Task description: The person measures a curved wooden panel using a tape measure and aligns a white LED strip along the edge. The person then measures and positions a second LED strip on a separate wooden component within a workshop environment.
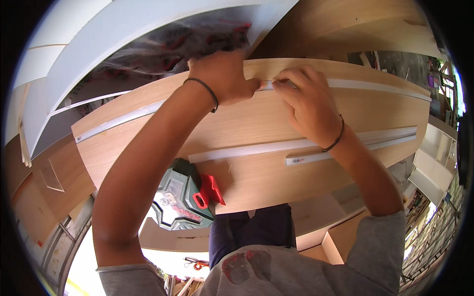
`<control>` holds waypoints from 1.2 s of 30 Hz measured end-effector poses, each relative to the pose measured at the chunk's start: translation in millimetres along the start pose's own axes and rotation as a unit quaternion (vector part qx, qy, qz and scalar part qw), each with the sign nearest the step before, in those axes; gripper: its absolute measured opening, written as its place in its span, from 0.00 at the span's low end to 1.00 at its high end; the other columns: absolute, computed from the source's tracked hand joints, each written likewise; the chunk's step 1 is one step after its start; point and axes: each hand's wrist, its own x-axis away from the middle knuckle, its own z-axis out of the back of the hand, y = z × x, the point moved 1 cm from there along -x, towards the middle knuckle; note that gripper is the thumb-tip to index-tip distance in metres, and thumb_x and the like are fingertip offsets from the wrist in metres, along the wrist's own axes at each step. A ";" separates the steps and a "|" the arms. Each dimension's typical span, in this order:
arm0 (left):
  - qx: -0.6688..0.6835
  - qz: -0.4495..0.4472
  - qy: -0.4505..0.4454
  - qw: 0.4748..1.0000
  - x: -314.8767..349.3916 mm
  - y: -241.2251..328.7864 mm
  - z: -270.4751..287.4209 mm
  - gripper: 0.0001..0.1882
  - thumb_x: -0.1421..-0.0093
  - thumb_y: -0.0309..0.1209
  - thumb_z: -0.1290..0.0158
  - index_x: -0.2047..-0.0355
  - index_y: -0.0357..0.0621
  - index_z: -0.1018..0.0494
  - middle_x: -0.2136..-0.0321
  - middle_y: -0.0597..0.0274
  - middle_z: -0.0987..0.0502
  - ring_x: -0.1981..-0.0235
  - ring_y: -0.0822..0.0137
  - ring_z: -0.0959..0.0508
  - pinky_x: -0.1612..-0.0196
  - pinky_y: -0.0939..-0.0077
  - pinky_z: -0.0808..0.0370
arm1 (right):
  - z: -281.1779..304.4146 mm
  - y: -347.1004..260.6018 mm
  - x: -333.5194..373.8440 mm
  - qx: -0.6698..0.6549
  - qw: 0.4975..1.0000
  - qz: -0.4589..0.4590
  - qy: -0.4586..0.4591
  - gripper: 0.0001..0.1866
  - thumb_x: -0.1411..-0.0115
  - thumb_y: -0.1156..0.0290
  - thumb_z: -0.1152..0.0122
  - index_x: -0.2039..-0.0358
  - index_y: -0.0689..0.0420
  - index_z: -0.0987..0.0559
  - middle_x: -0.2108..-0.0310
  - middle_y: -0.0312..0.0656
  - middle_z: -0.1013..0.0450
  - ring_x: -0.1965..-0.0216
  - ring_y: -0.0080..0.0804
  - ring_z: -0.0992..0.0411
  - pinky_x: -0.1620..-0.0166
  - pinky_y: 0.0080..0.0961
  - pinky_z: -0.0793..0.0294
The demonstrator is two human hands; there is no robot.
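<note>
Surface (276, 111): light tan, wood grain. Strip along far edge (121, 120): white. Two nearer strips (237, 152): white. Case at near edge (173, 190): dark green, grey; adjoining piece (213, 190): red. Wristbands (211, 92): black. Shirt (316, 276): grey, reddish print.

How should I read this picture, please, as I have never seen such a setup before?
There is no machine: these are a person's bare hands, seen from a wide fisheye camera on their head, looking down, so straight edges bend. Picture left is the person's left. Across the middle lies a wooden board. A white strip runs along its far side; more strips lie nearer the body. A case is at the near edge. The left hand is at the far edge, its thumb near the white strip. The right hand bends its fingers there; what it holds is unclear.
</note>
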 end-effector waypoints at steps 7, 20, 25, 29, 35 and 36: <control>0.037 -0.003 0.005 0.999 -2.6 -4.4 -1.8 0.31 0.47 0.55 0.39 0.53 0.43 0.24 0.60 0.45 0.18 0.55 0.46 0.19 0.51 0.54 0.25 | 15.4 24.3 6.7 -0.129 0.991 -0.012 0.040 0.13 0.52 0.84 0.36 0.65 0.58 0.19 0.62 0.39 0.26 0.57 0.43 0.29 0.54 0.39 0.28; 0.085 -0.033 -0.028 0.995 -24.2 21.0 -3.9 0.27 0.49 0.49 0.36 0.58 0.39 0.23 0.66 0.47 0.18 0.62 0.46 0.18 0.56 0.58 0.24 | 18.0 55.0 25.8 -0.078 0.997 0.023 0.012 0.15 0.52 0.79 0.34 0.62 0.53 0.19 0.61 0.36 0.26 0.59 0.39 0.29 0.55 0.36 0.30; 0.081 -0.030 -0.062 0.994 -24.3 22.6 -2.7 0.28 0.48 0.49 0.36 0.56 0.39 0.24 0.63 0.45 0.18 0.59 0.45 0.19 0.54 0.58 0.25 | 19.3 51.6 24.7 -0.071 0.997 0.011 0.018 0.13 0.51 0.82 0.33 0.63 0.56 0.18 0.63 0.37 0.26 0.60 0.40 0.29 0.56 0.35 0.30; 0.068 -0.045 -0.019 0.997 -13.9 23.7 -5.5 0.30 0.47 0.49 0.37 0.52 0.40 0.26 0.58 0.45 0.20 0.55 0.45 0.21 0.50 0.56 0.27 | 17.5 45.2 20.1 -0.090 0.994 -0.065 0.022 0.08 0.50 0.78 0.34 0.70 0.51 0.20 0.63 0.31 0.26 0.55 0.36 0.31 0.52 0.38 0.34; 0.060 -0.029 -0.030 0.997 -15.5 26.3 -2.2 0.30 0.46 0.49 0.38 0.51 0.41 0.26 0.57 0.45 0.20 0.54 0.46 0.21 0.48 0.55 0.27 | 24.0 51.0 5.9 -0.071 0.991 -0.106 -0.042 0.08 0.49 0.71 0.30 0.68 0.49 0.20 0.65 0.32 0.26 0.53 0.37 0.30 0.50 0.44 0.36; 0.066 -0.018 -0.049 0.996 -16.4 26.0 -1.5 0.30 0.46 0.49 0.38 0.50 0.40 0.26 0.57 0.45 0.20 0.54 0.46 0.21 0.48 0.55 0.27 | 23.0 53.2 1.0 -0.070 0.991 -0.105 -0.043 0.08 0.49 0.71 0.30 0.68 0.49 0.20 0.65 0.32 0.26 0.53 0.37 0.30 0.50 0.44 0.36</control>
